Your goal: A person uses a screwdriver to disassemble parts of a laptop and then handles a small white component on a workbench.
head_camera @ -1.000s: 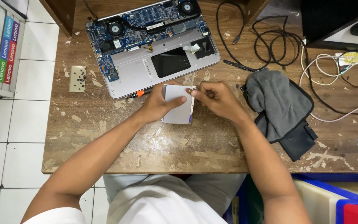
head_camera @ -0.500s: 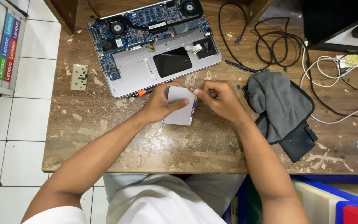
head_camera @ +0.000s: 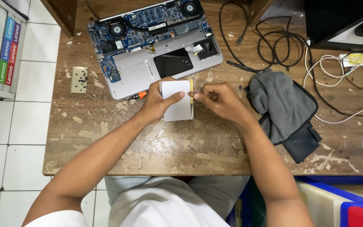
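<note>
Small beige plate is lying at the far left of the wooden table. Opened laptop is sitting behind the hands, boards exposed. Left hand is gripping a flat pale rectangular panel, thumb across its face. Right hand is touching the panel's right edge, fingertips pinched together on something too small to tell. Grey cloth is lying right, black cables behind.

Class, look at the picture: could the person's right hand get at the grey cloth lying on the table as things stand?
Probably yes: the grey cloth lies uncovered just beside the right hand, with bare table between them.
</note>
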